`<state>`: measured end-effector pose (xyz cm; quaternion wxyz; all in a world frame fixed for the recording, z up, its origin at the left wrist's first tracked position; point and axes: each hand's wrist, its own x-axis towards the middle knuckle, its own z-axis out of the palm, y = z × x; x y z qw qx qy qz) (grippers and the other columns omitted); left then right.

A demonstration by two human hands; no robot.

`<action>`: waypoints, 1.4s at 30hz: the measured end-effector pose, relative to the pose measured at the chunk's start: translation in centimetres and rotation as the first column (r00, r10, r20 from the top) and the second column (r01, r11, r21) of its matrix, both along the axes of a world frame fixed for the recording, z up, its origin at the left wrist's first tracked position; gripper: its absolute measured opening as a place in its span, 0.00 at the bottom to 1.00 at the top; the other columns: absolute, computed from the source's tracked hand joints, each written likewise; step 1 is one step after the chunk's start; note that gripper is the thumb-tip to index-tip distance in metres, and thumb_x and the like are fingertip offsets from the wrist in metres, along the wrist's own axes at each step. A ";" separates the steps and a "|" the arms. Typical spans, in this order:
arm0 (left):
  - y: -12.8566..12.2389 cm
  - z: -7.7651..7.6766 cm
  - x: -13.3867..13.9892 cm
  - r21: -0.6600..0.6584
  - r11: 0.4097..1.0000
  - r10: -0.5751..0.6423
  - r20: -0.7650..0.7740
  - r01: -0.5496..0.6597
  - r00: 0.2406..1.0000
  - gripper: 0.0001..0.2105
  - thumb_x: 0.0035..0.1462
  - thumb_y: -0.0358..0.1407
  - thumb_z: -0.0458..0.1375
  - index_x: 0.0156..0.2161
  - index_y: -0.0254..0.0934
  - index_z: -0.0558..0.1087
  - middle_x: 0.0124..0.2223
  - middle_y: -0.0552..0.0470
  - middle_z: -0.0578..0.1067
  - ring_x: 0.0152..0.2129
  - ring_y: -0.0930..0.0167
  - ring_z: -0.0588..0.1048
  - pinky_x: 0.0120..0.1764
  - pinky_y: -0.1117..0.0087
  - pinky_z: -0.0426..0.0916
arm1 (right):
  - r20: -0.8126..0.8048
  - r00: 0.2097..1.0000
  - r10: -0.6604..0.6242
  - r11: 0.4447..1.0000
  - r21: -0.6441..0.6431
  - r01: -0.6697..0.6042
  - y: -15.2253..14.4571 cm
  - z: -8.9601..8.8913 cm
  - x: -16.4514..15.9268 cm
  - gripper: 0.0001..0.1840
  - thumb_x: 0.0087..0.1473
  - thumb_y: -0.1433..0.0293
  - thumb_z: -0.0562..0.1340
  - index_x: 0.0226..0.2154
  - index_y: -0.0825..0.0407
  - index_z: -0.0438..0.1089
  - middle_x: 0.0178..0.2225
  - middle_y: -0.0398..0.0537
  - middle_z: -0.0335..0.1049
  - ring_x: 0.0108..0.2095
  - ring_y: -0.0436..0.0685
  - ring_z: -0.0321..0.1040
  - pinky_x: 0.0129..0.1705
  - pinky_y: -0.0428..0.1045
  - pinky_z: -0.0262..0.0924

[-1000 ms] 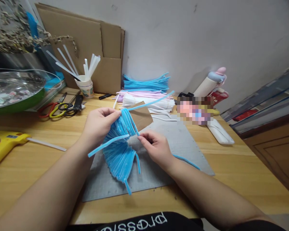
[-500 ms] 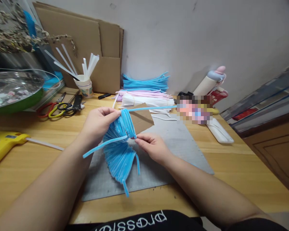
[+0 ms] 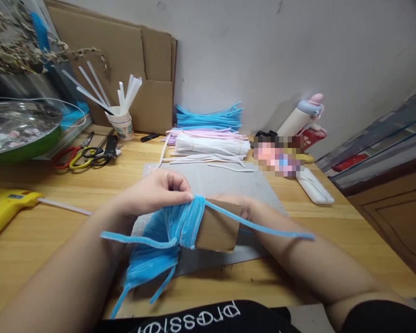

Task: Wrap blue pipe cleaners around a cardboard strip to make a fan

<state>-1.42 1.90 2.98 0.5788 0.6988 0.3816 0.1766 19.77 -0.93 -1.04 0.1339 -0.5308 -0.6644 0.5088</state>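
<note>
Blue pipe cleaner (image 3: pixel 190 224) is wound side by side round a small piece of cardboard (image 3: pixel 217 226). My left hand (image 3: pixel 159 192) pinches the top of the windings between thumb and fingers. Behind the cardboard's right end is my right hand (image 3: pixel 244 206), its fingers mostly hidden, so its grip does not show. One loose blue end reaches right across my right forearm, another sticks out left. A fan-like bundle of bent blue pipe cleaners (image 3: pixel 152 266) hangs below my left hand, with two tails pointing down.
A grey mat (image 3: pixel 225 173) lies under the work. Beyond it are stacks of white (image 3: pixel 211 145) and blue pipe cleaners (image 3: pixel 208 116). On the left are a yellow glue gun (image 3: pixel 12 208), scissors (image 3: pixel 86 155) and a paper cup (image 3: pixel 120 122) of glue sticks. A bottle (image 3: pixel 298 118) stands at the right back.
The wound cardboard has come down nearer me and turned, showing more bare cardboard. My right hand has gone from its lower edge to behind it. The hanging bundle has swung lower left.
</note>
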 end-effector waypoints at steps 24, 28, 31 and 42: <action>0.1 -1.2 0.6 0.124 0.987 -0.088 -0.132 0.105 0.987 0.10 0.49 0.41 0.58 0.28 0.34 0.76 0.21 0.56 0.70 0.18 0.76 0.64 0.21 0.77 0.56 | 0.673 0.725 0.146 0.783 0.369 -0.501 -0.9 7.3 -1.2 0.07 0.47 0.68 0.59 0.29 0.49 0.73 0.23 0.42 0.70 0.21 0.49 0.57 0.23 0.45 0.42; 0.2 -1.3 0.6 0.101 0.992 -0.063 -0.129 0.077 0.990 0.10 0.48 0.41 0.59 0.28 0.35 0.75 0.20 0.57 0.68 0.17 0.76 0.63 0.20 0.77 0.56 | 0.668 0.723 0.177 0.756 0.377 -0.535 -0.4 7.4 -0.9 0.07 0.49 0.70 0.57 0.26 0.49 0.72 0.22 0.41 0.70 0.21 0.49 0.57 0.23 0.46 0.40; 0.3 -1.5 0.7 0.091 0.996 -0.013 -0.120 0.024 0.993 0.10 0.48 0.42 0.60 0.27 0.35 0.74 0.21 0.57 0.69 0.17 0.76 0.64 0.20 0.77 0.57 | 0.704 0.702 0.108 0.729 0.424 -0.537 -0.3 7.0 -1.0 0.07 0.51 0.69 0.57 0.28 0.49 0.71 0.24 0.42 0.72 0.23 0.50 0.60 0.24 0.46 0.39; 0.4 -1.3 0.7 0.150 0.985 0.107 -0.110 -0.090 0.988 0.11 0.47 0.41 0.60 0.26 0.34 0.73 0.22 0.56 0.70 0.19 0.75 0.66 0.22 0.76 0.59 | 0.599 0.765 -0.236 0.362 0.785 -0.503 -1.4 2.8 -0.4 0.08 0.55 0.75 0.52 0.28 0.53 0.65 0.23 0.45 0.68 0.23 0.52 0.60 0.25 0.49 0.40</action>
